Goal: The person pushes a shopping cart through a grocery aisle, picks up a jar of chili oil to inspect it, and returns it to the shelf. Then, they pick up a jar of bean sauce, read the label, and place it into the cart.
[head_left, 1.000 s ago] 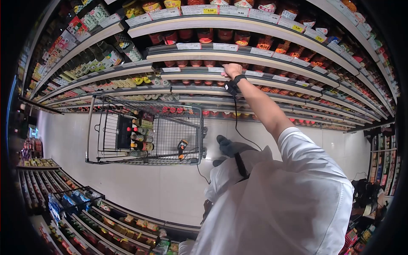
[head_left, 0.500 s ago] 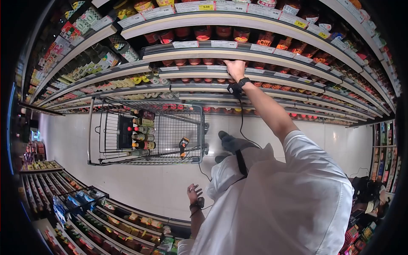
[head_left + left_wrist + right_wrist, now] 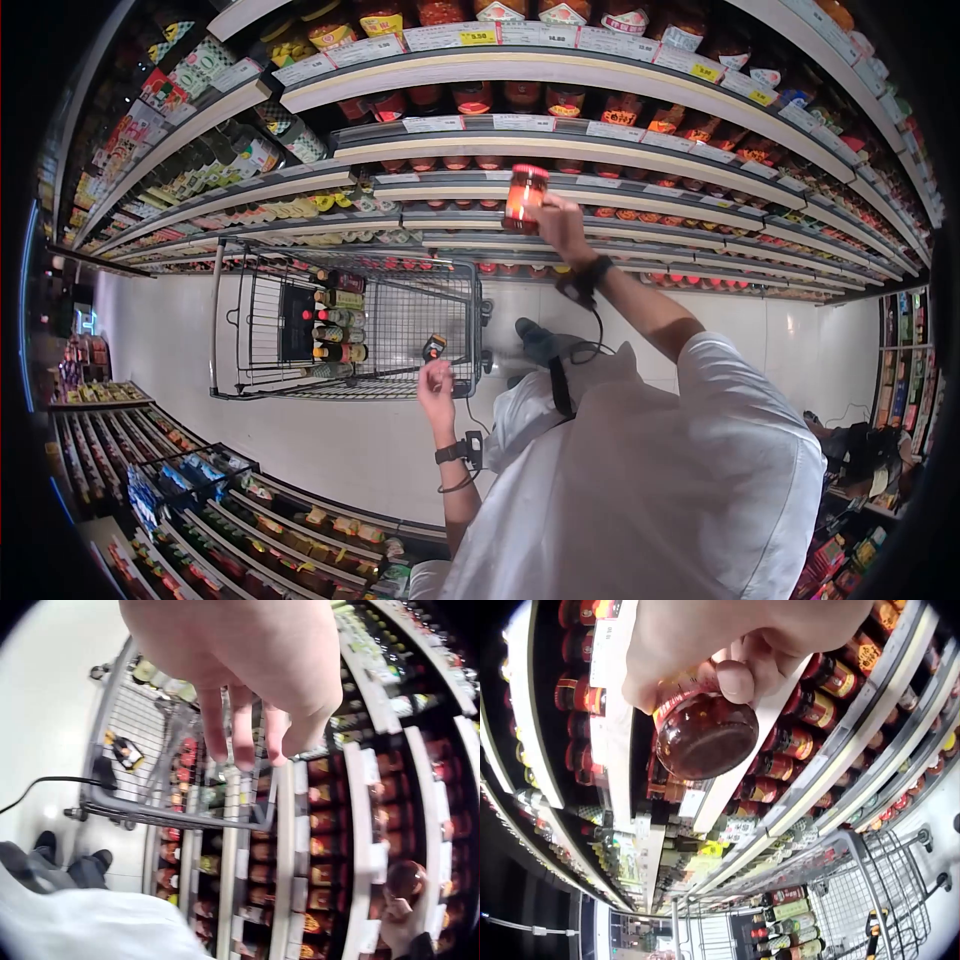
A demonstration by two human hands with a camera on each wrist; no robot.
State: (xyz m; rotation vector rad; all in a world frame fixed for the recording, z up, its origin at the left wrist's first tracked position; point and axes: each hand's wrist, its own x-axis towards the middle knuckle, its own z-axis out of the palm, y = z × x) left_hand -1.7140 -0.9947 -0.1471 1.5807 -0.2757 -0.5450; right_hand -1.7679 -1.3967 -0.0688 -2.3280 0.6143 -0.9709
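My right hand (image 3: 563,228) grips a glass jar (image 3: 525,200) with a red lid and an orange-red label, held out in front of the shelf edges. In the right wrist view, fingers and thumb wrap the jar (image 3: 709,742), whose base faces the camera and whose contents look dark red. My left hand (image 3: 436,388) hovers by the near corner of the shopping cart (image 3: 216,320), holding nothing. Its fingers (image 3: 241,731) hang loosely in the left wrist view. Similar red-lidded jars (image 3: 780,740) line the shelf behind the held jar.
Several bottles (image 3: 340,328) lie side by side in the cart, with a black-and-orange device (image 3: 434,347) nearer its front end. Long shelves with a price rail (image 3: 525,122) curve across the front. More stocked shelves (image 3: 290,530) stand behind on the left. A cable (image 3: 600,325) hangs from the right wrist.
My right hand has come away from the shelf, back toward the body, with the jar in it. My left hand has come into view and moved forward to the cart's corner.
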